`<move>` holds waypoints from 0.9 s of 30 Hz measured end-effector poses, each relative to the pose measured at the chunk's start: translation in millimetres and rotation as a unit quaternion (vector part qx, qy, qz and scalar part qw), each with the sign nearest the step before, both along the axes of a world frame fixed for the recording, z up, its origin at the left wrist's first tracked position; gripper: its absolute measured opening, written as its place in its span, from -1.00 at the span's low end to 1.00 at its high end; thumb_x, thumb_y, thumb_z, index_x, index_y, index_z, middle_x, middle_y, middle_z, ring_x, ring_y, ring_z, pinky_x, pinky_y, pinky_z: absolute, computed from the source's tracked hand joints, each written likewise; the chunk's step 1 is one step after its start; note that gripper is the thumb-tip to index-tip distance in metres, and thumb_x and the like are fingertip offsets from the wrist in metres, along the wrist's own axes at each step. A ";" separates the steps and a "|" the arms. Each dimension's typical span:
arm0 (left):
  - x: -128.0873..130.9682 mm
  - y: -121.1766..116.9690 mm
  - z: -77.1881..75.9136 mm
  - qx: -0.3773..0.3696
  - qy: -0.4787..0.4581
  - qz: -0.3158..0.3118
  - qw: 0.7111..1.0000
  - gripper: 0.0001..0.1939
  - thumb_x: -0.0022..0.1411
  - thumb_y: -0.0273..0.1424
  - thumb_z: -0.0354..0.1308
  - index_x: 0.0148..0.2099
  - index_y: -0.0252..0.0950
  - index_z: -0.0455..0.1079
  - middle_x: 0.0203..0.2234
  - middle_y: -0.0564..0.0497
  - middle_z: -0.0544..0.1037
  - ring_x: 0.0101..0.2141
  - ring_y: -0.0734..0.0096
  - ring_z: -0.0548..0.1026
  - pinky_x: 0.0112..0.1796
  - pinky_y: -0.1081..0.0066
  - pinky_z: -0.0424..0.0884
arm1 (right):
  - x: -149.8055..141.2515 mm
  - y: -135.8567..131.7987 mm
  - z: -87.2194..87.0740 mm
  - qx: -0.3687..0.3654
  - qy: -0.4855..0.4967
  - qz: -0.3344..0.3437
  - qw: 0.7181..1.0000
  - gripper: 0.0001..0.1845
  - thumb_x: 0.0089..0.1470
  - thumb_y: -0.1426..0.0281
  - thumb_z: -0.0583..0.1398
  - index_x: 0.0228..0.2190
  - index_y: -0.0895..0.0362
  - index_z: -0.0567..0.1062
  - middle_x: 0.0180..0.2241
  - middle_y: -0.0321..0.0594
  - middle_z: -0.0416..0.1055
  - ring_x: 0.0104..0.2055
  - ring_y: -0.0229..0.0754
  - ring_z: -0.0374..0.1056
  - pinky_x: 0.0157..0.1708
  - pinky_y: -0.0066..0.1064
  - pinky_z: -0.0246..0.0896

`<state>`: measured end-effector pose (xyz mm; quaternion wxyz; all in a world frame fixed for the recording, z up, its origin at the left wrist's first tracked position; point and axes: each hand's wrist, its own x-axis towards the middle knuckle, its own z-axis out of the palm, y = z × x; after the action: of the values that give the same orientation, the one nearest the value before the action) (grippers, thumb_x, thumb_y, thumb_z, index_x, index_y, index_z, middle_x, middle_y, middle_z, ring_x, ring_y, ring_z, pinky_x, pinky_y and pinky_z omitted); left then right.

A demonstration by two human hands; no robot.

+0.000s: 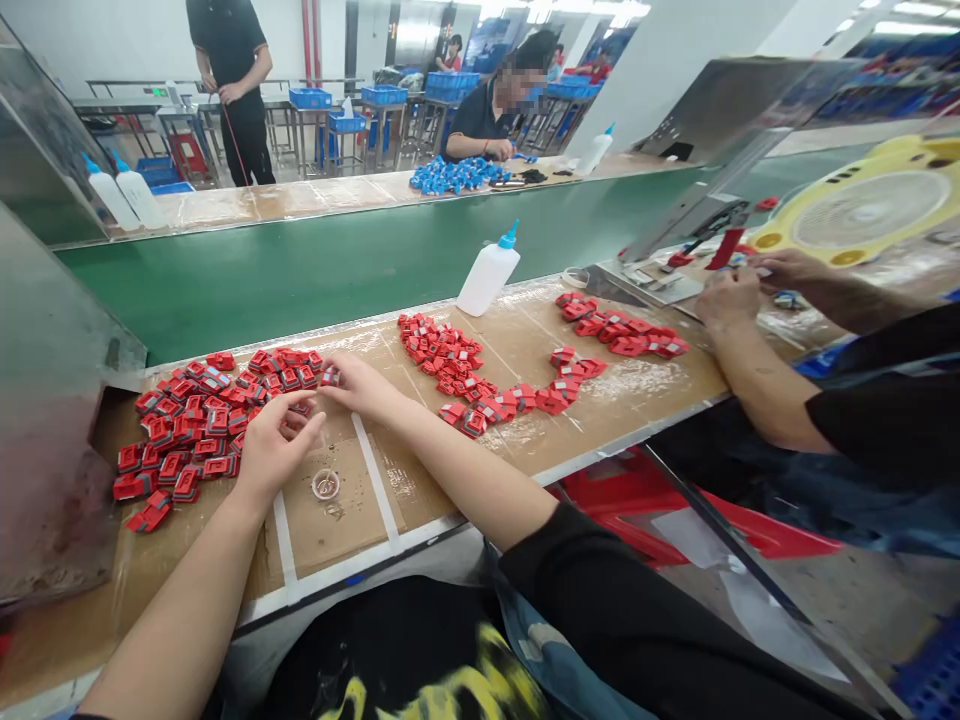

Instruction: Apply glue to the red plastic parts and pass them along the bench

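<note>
Both of my hands meet at the right edge of a heap of small red plastic parts [191, 420] with grey bands. In my right hand [360, 385], the fingertips pinch one red plastic part [330, 376]. My left hand [276, 445] is just left of it, its fingers curled around another red part [302, 407], partly hidden between finger and thumb. Below the hands, a small round clear cup [325, 485] sits on a brown cardboard sheet [341, 525] taped down with white strips; its small contents are too fine to make out.
More red parts [442, 355] form a cluster and curved rows [555, 395] to the right. A white squeeze bottle [489, 275] with blue nozzle stands behind them. At right, a co-worker's hands [731, 295] work near a yellow fan [862, 205]. A green belt [315, 270] runs beyond the bench.
</note>
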<state>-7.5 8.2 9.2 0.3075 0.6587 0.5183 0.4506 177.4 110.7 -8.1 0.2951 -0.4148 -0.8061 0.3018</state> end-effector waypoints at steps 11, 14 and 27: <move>0.8 7.6 -18.1 -0.067 0.020 -0.123 0.990 -0.39 0.20 -0.20 0.35 0.28 -0.11 0.39 -0.01 -0.08 0.48 -0.19 0.27 0.60 -0.08 0.24 0.56 | 2.4 -51.1 -18.4 -0.246 0.224 0.074 0.940 -0.48 0.35 -0.09 -0.01 -0.04 0.10 0.33 -0.54 -0.45 0.30 -0.61 -0.33 0.25 -0.57 -0.46 0.16; 2.8 8.2 -20.2 -0.080 0.026 -0.108 0.991 -0.47 0.11 -0.14 0.42 0.09 -0.19 0.50 -0.07 -0.08 0.52 -0.24 0.27 0.59 -0.16 0.28 0.56 | 7.9 -53.5 -14.6 -0.165 0.158 0.024 0.973 -0.50 0.36 -0.02 0.02 0.06 0.09 0.30 -0.53 -0.45 0.32 -0.53 -0.29 0.29 -0.45 -0.45 0.16; -3.5 10.0 -13.9 -0.047 0.100 0.015 0.994 -0.51 0.13 -0.14 0.40 0.08 -0.20 0.54 -0.19 -0.03 0.66 -0.44 0.32 0.58 -0.32 0.37 0.48 | 25.9 -78.0 6.6 0.091 -0.078 0.197 0.973 -0.46 0.27 0.05 0.14 -0.61 0.12 0.24 -0.63 -0.37 0.20 -0.54 -0.31 0.09 -0.44 -0.41 -0.13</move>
<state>-11.0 18.2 -4.7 0.2775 0.6775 0.5771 0.3620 203.3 32.7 -1.5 0.2029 -0.2411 -0.9166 0.2460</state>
